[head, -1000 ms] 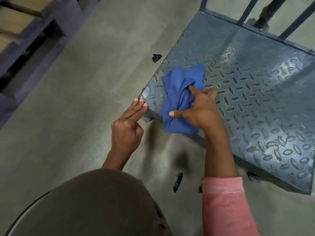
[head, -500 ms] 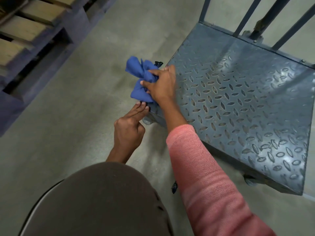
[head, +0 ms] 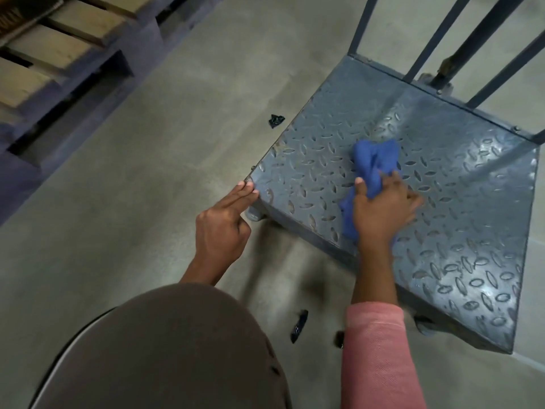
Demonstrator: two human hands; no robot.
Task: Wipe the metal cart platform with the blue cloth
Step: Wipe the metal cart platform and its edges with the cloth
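The grey tread-plate cart platform (head: 442, 216) fills the right half of the head view. A bunched blue cloth (head: 374, 163) lies on its near-left part. My right hand (head: 380, 211) sits on top of the cloth and presses it to the plate, with cloth bunched up between thumb and forefinger. My left hand (head: 224, 222) touches the platform's near-left corner with two straight fingers, its other fingers curled in.
Upright handle bars (head: 483, 33) rise at the platform's far edge. A wooden pallet (head: 59, 54) lies at the upper left on the concrete floor. Small black scraps (head: 276, 120) (head: 298, 325) lie on the floor by the cart. My brown-clad knee (head: 165, 349) is at the bottom.
My right hand carried the cloth off the left corner, then back right onto the platform, farther in than a second ago. My left hand has stayed at the corner.
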